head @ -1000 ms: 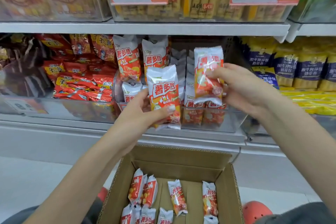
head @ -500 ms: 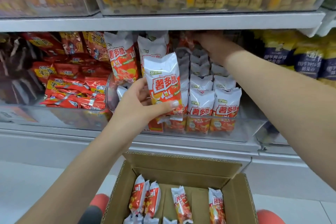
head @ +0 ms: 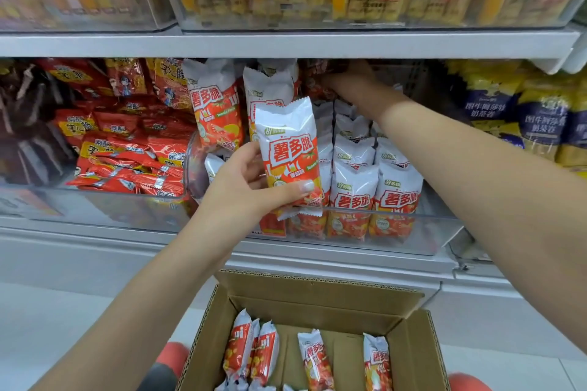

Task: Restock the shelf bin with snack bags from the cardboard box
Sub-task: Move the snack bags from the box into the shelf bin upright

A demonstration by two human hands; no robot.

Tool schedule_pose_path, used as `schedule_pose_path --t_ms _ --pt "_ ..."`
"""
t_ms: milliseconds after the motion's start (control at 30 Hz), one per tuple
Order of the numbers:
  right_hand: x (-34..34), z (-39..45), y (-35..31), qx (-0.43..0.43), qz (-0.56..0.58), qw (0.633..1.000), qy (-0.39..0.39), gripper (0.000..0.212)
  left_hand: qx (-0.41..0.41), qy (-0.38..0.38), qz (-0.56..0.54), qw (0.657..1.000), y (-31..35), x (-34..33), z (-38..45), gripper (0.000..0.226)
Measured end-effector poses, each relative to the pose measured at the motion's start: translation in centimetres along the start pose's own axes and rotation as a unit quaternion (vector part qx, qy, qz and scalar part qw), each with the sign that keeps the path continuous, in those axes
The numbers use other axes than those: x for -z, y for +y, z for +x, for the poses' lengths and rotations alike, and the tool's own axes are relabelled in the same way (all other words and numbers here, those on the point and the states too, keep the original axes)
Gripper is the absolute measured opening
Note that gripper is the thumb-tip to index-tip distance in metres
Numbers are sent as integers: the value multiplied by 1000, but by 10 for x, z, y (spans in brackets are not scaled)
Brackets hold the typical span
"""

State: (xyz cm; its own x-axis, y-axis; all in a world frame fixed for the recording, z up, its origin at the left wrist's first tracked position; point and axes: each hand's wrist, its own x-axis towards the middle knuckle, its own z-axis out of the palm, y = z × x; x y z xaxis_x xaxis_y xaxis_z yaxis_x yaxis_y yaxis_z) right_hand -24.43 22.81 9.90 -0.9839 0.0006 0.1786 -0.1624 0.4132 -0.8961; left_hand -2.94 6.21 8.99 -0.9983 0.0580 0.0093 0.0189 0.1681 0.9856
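White-and-red snack bag [head: 290,157] stands upright, gripped by the left hand [head: 244,187] just before the shelf bin [head: 365,233], while the right hand [head: 352,82] reaches deep inside, grip unclear.

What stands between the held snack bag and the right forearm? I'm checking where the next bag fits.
In the head view, upright white-and-red snack bags in the clear shelf bin fill that stretch, between the held snack bag and right forearm.
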Motion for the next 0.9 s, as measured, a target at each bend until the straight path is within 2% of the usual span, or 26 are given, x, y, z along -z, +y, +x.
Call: schedule_pose_path --t_ms 167,200,267,300,333,367,433,467,500,533,633,733,767,900 --pt "8 -8 -1 -15 -29 999 -7 53 -5 4 -8 1000 1 -3 -1 52" --pt "8 -10 -3 -17 -38 999 8 47 -4 5 -9 1000 1 -4 -1 52" --pt "10 -24 -12 -8 -49 996 69 21 1 10 -12 1000 1 -5 -1 60" --pt "12 -39 -19 -8 -32 994 101 7 6 13 -17 1000 1 -5 -1 67" --pt "14 -57 -26 -16 20 994 105 3 12 18 -24 999 1 -7 -1 71" --pt "18 -78 -32 -32 108 992 60 2 15 23 -30 999 2 -8 0 70" --pt "23 -119 -37 -44 264 954 -135 26 7 30 -38 999 7 -15 2 60" --pt "26 -134 -37 -50 272 937 -212 43 -2 32 -37 999 10 -20 4 56" --pt "28 -144 -35 -59 257 931 -254 54 -14 35 -30 999 12 -25 6 52" --pt "29 -150 -33 -63 235 933 -267 55 -26 43 -18 999 13 -30 8 48" --pt "39 -147 -32 -74 196 943 -258 33 -53 70 34 996 15 -42 14 37" --pt "47 -130 -36 -119 197 954 -191 14 -81 76 98 989 14 -44 11 55" --pt "49 -121 -37 -124 212 957 -157 11 -94 78 128 984 13 -41 7 58" --pt "49 -69 -29 -85 167 982 -16 17 -171 31 265 948 -4 -23 -16 38"
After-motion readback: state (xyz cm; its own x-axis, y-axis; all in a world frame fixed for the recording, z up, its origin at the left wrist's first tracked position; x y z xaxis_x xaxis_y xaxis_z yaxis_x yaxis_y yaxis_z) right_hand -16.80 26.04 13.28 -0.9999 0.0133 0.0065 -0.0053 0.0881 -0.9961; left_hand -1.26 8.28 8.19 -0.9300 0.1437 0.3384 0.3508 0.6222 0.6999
